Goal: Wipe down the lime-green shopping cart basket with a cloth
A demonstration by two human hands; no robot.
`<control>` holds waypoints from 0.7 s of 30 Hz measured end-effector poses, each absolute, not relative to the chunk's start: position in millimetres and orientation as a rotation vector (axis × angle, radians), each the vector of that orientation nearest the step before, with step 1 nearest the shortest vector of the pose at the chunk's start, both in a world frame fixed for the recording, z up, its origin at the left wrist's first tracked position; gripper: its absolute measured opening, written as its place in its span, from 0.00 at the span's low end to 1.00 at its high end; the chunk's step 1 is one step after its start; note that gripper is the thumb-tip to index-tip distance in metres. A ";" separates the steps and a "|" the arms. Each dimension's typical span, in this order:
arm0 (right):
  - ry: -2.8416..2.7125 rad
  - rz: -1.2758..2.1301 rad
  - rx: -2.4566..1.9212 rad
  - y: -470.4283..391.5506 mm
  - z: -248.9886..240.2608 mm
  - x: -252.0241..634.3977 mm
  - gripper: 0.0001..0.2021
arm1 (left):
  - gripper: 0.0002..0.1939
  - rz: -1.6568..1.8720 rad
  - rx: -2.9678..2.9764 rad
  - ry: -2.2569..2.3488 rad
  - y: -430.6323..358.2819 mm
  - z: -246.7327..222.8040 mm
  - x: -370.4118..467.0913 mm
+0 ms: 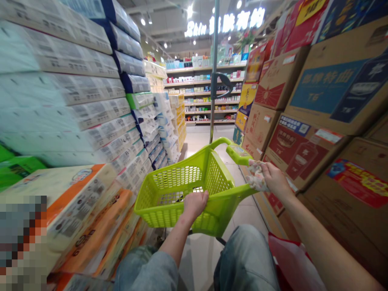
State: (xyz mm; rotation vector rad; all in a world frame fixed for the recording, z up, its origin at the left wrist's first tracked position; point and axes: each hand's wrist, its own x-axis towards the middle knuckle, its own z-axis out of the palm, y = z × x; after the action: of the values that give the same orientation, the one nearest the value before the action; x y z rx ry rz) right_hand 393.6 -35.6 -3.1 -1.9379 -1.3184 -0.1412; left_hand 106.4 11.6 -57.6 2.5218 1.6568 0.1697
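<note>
Right fingers point(266, 169) pinch cloth point(257, 176); green cart handle point(239, 154) partly hidden beneath.

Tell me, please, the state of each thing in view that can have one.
Green basket: open-topped, held by its rim
Left hand: closed on that rim
Cloth: crumpled, against the handle
Right hand: closed on the cloth
Cardboard boxes: stacked
Wrapped packs: stacked
Shelves: stocked
Sign: lit
Ceiling lights: on

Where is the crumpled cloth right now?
In the head view, right of centre, the cloth is in the right hand, against the handle of the green cart.
</note>
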 end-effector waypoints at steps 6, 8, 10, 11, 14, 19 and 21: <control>-1.325 -0.199 -1.913 -34.3 -3.6 392.6 0.18 | 0.35 0.179 2.519 1.658 12.3 -56.8 105.1; -1.321 -0.206 -1.929 -34.1 -3.3 391.0 0.18 | 0.35 0.177 2.522 1.659 11.9 -55.5 104.7; -1.325 -0.206 -1.945 -33.8 -2.7 389.7 0.18 | 0.35 0.168 2.517 1.663 11.5 -54.0 104.7; -1.329 -0.209 -1.948 -33.7 -2.4 389.3 0.18 | 0.35 0.163 2.514 1.663 11.3 -53.3 104.8; -1.344 -0.233 -1.949 -33.3 -0.7 388.9 0.18 | 0.35 0.153 2.500 1.669 11.0 -51.6 105.3; -1.382 -0.261 -1.996 -35.9 4.7 385.2 0.18 | 0.35 0.132 2.499 1.674 11.8 -51.0 104.7; -1.408 -0.279 -2.042 -38.3 5.5 380.0 0.19 | 0.34 0.133 2.506 1.673 12.1 -51.4 104.2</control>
State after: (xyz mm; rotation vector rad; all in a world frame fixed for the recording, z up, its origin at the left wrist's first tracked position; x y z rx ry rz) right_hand 380.0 -38.3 5.5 -2.0422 -1.4078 -0.2786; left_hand 104.2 12.1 -51.4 2.5058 1.6732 0.1329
